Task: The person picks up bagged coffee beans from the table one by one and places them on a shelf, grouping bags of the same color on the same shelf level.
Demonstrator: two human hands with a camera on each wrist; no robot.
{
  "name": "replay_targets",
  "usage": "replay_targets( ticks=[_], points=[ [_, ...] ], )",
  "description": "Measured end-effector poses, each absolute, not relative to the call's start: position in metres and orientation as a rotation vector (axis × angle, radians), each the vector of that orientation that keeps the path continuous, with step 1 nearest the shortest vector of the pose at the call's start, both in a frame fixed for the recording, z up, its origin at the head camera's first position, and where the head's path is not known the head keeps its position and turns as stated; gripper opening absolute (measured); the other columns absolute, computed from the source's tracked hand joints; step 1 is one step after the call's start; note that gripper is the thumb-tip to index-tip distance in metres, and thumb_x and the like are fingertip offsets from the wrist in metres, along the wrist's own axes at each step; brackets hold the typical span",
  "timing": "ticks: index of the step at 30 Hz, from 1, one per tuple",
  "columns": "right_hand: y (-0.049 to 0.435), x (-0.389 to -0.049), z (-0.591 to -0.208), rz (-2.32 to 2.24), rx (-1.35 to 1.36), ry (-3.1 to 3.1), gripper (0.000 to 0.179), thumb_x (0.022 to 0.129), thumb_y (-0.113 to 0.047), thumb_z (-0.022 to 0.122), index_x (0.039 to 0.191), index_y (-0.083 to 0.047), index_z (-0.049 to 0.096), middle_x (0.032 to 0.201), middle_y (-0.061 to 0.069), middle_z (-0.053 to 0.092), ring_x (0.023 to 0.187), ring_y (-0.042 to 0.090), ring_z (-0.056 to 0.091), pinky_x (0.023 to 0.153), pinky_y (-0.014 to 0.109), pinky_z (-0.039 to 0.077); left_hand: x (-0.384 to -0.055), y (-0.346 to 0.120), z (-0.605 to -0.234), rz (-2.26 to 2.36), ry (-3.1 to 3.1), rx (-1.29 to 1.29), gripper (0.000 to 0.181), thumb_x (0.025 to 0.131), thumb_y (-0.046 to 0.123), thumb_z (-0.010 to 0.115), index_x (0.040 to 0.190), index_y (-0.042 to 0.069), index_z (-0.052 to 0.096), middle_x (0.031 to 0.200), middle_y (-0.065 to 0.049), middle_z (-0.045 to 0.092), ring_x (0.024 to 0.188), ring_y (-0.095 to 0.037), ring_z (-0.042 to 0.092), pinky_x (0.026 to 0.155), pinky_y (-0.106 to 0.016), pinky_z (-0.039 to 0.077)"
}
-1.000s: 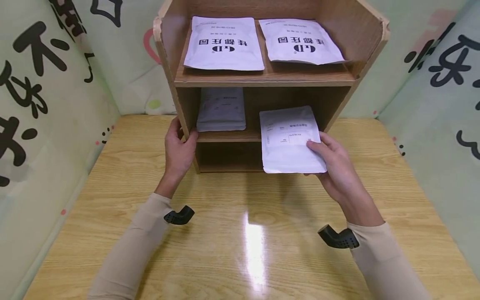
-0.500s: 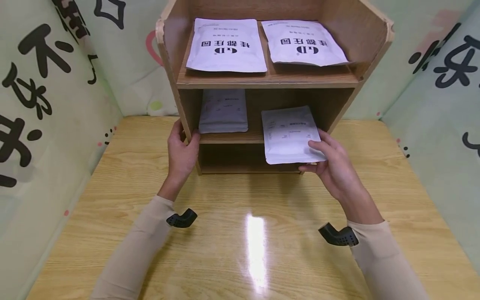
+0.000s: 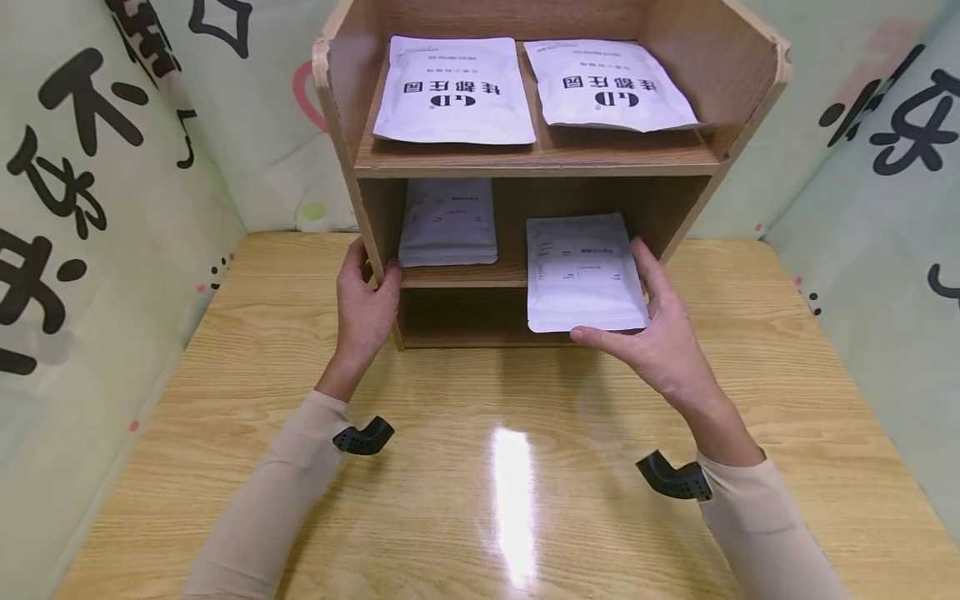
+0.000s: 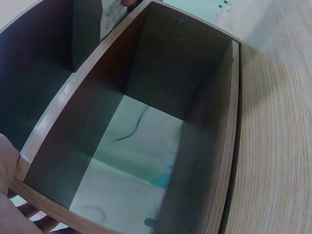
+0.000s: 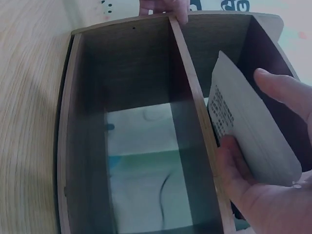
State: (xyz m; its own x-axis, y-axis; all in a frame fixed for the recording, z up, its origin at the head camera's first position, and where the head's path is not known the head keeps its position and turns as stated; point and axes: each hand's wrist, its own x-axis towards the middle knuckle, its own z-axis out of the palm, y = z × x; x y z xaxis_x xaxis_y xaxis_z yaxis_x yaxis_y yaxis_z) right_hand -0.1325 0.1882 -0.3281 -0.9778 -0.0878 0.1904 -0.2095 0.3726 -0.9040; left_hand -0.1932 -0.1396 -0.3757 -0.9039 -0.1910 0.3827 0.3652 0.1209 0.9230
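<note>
A white flat pouch [image 3: 585,275] with small print lies on the right of the middle shelf, its near end sticking out past the front edge. My right hand [image 3: 667,350] is at its right front corner: the thumb is spread along the near edge, the fingers along the right side. In the right wrist view, a finger touches the printed underside of the pouch [image 5: 258,131], while the thumb stands apart from it. My left hand [image 3: 366,304] grips the left side panel of the wooden shelf unit [image 3: 536,169].
Two white pouches with large black print, a left one [image 3: 456,92] and a right one [image 3: 611,87], lie on the top shelf. Another pouch [image 3: 450,223] is at the middle shelf's left. The unit stands on a wooden table [image 3: 435,500] before patterned cloth walls [image 3: 112,192].
The pouch has moved back onto the middle shelf. My right thumb has come off its top and moved to the near edge, the hand spreading. The left hand keeps its grip.
</note>
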Motion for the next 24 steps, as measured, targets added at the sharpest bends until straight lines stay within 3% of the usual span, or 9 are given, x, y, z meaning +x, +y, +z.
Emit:
replay_targets(
  ticks=[3,6,8,10,13,16,20,22,24],
  points=[
    [0.185,-0.133,-0.33,1.521,0.295,-2.532,0.113,0.073,-0.01,0.092,0.163,-0.013,0.024,0.167,0.007,0.013,0.152,0.023,0.012,0.117,0.057,0.022,-0.193,-0.14,-0.375,-1.823,-2.008,-0.172,0.047,0.099,0.004,0.057,0.145,0.0,0.048,0.14,-0.015,0.052,0.125,-0.024,0.054,0.092,-0.04,0.052],
    [0.181,-0.133,-0.335,1.355,0.31,-2.509,0.096,0.077,-0.014,0.091,0.157,-0.006,0.038,0.167,0.014,0.013,0.152,0.031,0.014,0.114,0.06,0.027,-0.193,-0.141,-0.376,-1.806,-2.013,-0.177,0.047,0.099,0.004,0.056,0.145,0.0,0.048,0.14,-0.015,0.052,0.125,-0.023,0.054,0.091,-0.039,0.053],
    [0.179,-0.134,-0.338,1.271,0.312,-2.475,0.082,0.08,-0.015,0.089,0.15,-0.004,0.049,0.166,0.015,0.016,0.15,0.034,0.021,0.112,0.052,0.036,-0.193,-0.141,-0.376,-1.805,-2.014,-0.179,0.047,0.099,0.005,0.056,0.145,0.0,0.048,0.14,-0.015,0.052,0.124,-0.023,0.054,0.09,-0.038,0.053],
    [0.179,-0.135,-0.341,1.186,0.324,-2.439,0.069,0.082,-0.015,0.088,0.142,-0.002,0.057,0.164,0.016,0.023,0.144,0.035,0.034,0.105,0.033,0.044,-0.193,-0.14,-0.376,-1.811,-2.017,-0.179,0.047,0.099,0.005,0.056,0.145,0.0,0.048,0.14,-0.015,0.052,0.123,-0.023,0.054,0.089,-0.036,0.053],
    [0.179,-0.137,-0.345,1.084,0.347,-2.413,0.058,0.084,-0.014,0.086,0.135,-0.001,0.063,0.161,0.017,0.031,0.132,0.037,0.05,0.091,0.013,0.044,-0.193,-0.14,-0.376,-1.816,-2.013,-0.172,0.046,0.099,0.005,0.056,0.145,0.0,0.048,0.138,-0.015,0.053,0.122,-0.022,0.055,0.087,-0.033,0.053],
    [0.18,-0.139,-0.347,1.001,0.366,-2.415,0.053,0.086,-0.014,0.084,0.133,0.0,0.064,0.158,0.019,0.034,0.114,0.037,0.062,0.087,0.025,0.051,-0.193,-0.14,-0.376,-1.808,-2.007,-0.168,0.046,0.099,0.004,0.057,0.144,-0.001,0.048,0.137,-0.016,0.053,0.121,-0.022,0.055,0.085,-0.032,0.053],
    [0.182,-0.139,-0.351,0.774,0.359,-2.418,0.047,0.089,-0.022,0.081,0.129,-0.001,0.066,0.149,0.02,0.044,0.078,0.031,0.064,0.055,0.044,0.05,-0.194,-0.139,-0.377,-1.806,-2.005,-0.169,0.046,0.099,0.003,0.056,0.143,-0.002,0.048,0.137,-0.016,0.053,0.121,-0.022,0.055,0.086,-0.031,0.053],
    [0.183,-0.138,-0.354,0.657,0.374,-2.377,0.045,0.09,-0.026,0.078,0.126,-0.001,0.067,0.14,0.022,0.049,0.066,0.028,0.057,0.044,0.039,0.04,-0.194,-0.139,-0.377,-1.81,-2.004,-0.168,0.046,0.099,0.004,0.056,0.144,-0.001,0.048,0.138,-0.016,0.053,0.122,-0.022,0.055,0.087,-0.033,0.053],
    [0.184,-0.138,-0.357,0.595,0.411,-2.3,0.041,0.09,-0.026,0.074,0.121,0.001,0.068,0.13,0.024,0.053,0.064,0.029,0.052,0.042,0.037,0.037,-0.193,-0.139,-0.377,-1.808,-2.009,-0.167,0.047,0.099,0.005,0.056,0.145,-0.001,0.047,0.14,-0.015,0.052,0.123,-0.022,0.054,0.088,-0.035,0.053]
  ],
)
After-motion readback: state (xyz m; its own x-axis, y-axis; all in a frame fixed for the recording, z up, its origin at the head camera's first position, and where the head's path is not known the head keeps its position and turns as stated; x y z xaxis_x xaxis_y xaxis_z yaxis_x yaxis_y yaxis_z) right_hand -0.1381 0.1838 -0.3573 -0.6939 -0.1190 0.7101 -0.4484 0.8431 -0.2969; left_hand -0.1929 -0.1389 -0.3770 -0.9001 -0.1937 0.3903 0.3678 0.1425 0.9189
